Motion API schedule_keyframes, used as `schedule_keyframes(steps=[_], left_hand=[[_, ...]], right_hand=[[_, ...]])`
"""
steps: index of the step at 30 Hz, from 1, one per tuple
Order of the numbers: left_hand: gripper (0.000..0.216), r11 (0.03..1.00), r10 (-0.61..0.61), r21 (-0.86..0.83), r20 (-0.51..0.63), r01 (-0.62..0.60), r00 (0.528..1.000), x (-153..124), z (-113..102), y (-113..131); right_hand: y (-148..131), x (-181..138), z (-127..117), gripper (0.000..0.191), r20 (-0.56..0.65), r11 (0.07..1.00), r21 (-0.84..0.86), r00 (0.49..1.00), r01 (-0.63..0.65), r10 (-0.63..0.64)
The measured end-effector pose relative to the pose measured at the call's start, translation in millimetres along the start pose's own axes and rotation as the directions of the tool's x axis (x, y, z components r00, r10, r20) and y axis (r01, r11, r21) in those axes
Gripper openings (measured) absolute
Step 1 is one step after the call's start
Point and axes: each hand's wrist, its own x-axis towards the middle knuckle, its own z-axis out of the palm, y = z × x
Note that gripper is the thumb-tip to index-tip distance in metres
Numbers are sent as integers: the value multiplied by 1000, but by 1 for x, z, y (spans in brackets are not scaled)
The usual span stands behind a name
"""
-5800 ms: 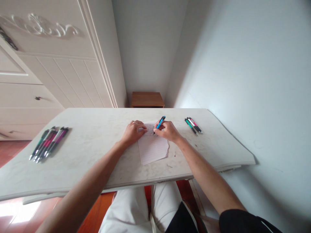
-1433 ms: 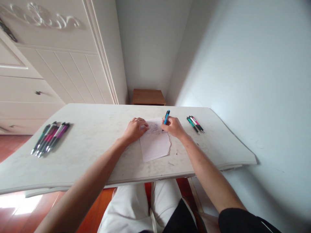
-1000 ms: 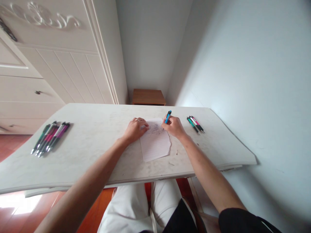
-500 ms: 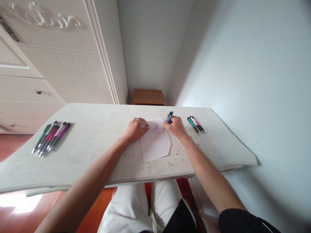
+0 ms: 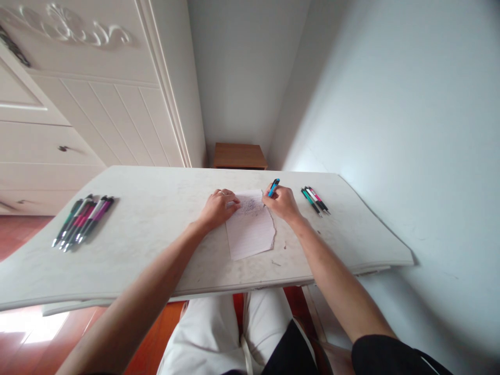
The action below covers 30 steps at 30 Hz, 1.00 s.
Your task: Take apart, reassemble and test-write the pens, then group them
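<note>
Paper point(image 5: 250, 232) was laid mid-table point(image 5: 156, 224), between both hands. Its 11 o'clock corner was pressed flat under the loosely spread left hand point(image 5: 216, 208). At 1 o'clock, a blue pen point(image 5: 273, 186) was clamped in the right hand point(image 5: 283, 203).

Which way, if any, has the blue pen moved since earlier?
Yes, rightward: the blue pen went from the top middle of the paper to its right edge.
</note>
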Motion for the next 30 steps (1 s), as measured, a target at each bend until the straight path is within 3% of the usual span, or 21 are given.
schedule_keyframes(steps=[7,30], left_hand=[[19,1000,-1,3,6,1,1000,0,0,-1],[20,1000,-10,23,4,10,1000,0,1,-1]], right_hand=[[0,0,-1,5,-56,998,-16,997,-56,55],[-2,1,-1,6,-65,997,1,995,-81,81]])
